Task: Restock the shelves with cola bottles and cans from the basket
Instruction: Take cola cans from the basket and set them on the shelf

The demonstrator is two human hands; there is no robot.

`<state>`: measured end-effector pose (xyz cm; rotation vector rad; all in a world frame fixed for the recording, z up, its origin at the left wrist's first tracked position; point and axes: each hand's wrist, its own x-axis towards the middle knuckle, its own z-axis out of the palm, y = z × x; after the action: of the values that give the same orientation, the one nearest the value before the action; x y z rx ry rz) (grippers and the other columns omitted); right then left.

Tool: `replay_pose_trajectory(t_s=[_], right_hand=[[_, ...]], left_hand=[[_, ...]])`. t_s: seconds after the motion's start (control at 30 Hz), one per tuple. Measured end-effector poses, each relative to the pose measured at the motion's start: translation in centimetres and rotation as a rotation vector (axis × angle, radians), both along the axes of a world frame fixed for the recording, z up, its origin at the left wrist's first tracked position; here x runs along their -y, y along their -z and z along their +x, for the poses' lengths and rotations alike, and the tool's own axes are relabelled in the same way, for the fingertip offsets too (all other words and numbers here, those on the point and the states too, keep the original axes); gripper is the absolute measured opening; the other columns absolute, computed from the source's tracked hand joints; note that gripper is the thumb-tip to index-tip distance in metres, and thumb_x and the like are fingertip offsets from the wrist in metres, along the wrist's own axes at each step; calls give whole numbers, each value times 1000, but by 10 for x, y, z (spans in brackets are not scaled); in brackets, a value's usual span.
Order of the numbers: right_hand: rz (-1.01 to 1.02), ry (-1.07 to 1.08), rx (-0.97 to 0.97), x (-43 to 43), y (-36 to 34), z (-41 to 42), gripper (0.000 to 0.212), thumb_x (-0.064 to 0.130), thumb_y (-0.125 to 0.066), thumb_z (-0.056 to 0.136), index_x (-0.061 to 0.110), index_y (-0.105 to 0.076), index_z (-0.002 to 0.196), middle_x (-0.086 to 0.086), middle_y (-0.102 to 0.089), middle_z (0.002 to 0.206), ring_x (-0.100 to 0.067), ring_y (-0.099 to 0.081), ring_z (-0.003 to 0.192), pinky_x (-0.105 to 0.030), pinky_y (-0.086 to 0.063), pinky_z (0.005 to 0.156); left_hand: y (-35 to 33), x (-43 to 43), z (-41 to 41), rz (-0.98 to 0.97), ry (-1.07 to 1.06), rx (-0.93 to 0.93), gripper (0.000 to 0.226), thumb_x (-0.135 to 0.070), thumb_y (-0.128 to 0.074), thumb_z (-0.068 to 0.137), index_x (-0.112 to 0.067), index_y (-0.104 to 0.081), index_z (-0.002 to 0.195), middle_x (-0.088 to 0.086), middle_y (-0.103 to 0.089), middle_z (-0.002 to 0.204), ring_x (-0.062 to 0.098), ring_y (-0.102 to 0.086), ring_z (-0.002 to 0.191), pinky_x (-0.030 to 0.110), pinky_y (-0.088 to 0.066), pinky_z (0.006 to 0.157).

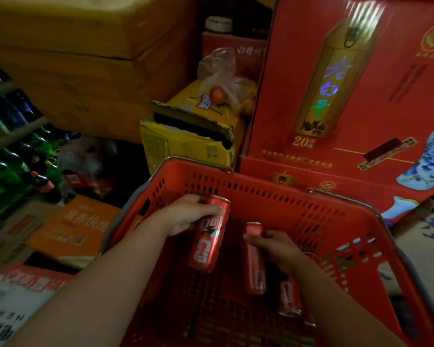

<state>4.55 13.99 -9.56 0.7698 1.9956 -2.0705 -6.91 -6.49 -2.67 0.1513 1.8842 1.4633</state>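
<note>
A red plastic basket (261, 186) fills the lower middle of the head view. My left hand (186, 214) grips the top of a slim red cola can (208, 244) and holds it tilted over the basket. My right hand (273, 246) is closed around the upper part of a second red cola can (254, 271) that lies in the basket. A third can (290, 296) lies beside it, partly under my right forearm. Shelves (13, 131) with green and dark bottles stand at the far left.
Large red liquor cartons (336, 83) rise right behind the basket. An open yellow box (186, 141) with a plastic bag of fruit (223, 81) sits behind its left corner. Brown cartons are stacked top left. Orange and white boxes (68, 226) lie on the floor at left.
</note>
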Motion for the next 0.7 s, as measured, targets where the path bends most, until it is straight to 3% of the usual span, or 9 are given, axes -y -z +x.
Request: replay_pose_trajectory(t_s=[0.23,0.33,0.43,0.6,0.7], right_hand=[[-261,-88,-270,8,-80,-4,35,15,-73,70,1,-70,102,-16,-74,94,-23,-71,77,-39,-58,79],[-309,-184,-393,10,-118,-4,30,15,-69,72,2,-70,99,-12,-74,87,-20,-72,73,-32,-60,69],[-323,-306,-481,14,-148,-6,26,18,-75,73,6,-72,96,-11,-74,88,-19,-71,75,-32,-58,72],[-364,-526,-553,47,-186,5,24,20,-73,77,6,-70,97,-8,-72,87,-20,-69,77,-35,-59,75],[-411,-636,-584,80,-208,23,40,24,-73,75,2,-67,108,-13,-71,97,-23,-68,86,-41,-55,85]], left_hand=[[-55,-2,29,130,-146,-152,21,-17,-77,78,-10,-70,96,9,-75,91,23,-71,87,41,-55,87],[-86,6,52,214,-293,-221,16,-15,-74,82,-10,-68,96,10,-74,93,22,-70,84,37,-56,82],[-117,20,78,307,-427,-304,13,-15,-72,82,-10,-68,93,6,-75,83,18,-71,74,29,-58,67],[-162,49,141,393,-674,-430,32,-21,-72,80,-5,-66,108,11,-74,94,25,-71,84,38,-59,78],[-180,76,187,379,-790,-498,33,-25,-72,81,-11,-65,111,10,-75,98,25,-72,87,39,-59,75]])
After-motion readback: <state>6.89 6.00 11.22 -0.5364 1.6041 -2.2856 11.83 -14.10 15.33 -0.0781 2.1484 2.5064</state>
